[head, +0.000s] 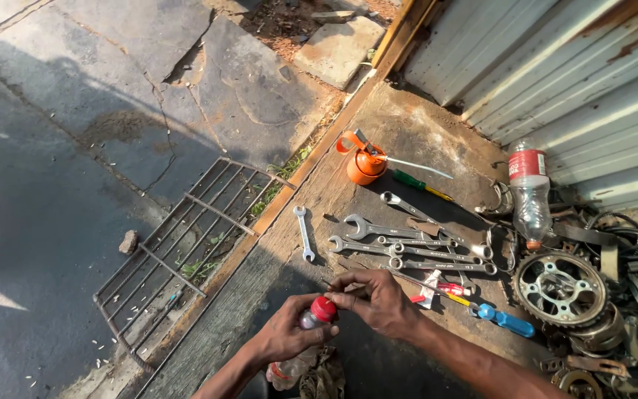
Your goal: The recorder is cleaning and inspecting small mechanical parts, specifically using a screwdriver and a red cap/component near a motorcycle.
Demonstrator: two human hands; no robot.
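My left hand [283, 334] is wrapped around the neck of a clear plastic bottle [308, 322] with a red cap [324, 308], held low near the front edge of the view. The fingertips of my right hand [374, 299] pinch at that cap from the right. Both hands hover over a worn wooden bench [378, 148]. A dirty rag [323, 377] lies just below the bottle.
Several wrenches [407, 244] lie beyond my hands, plus a small one [303, 233]. An orange oil can [363, 164], screwdrivers [419, 183], an upside-down plastic bottle [529, 196], a sprocket [561, 288] and scrap parts crowd the right. A metal grate [186, 244] lies on cracked pavement at left.
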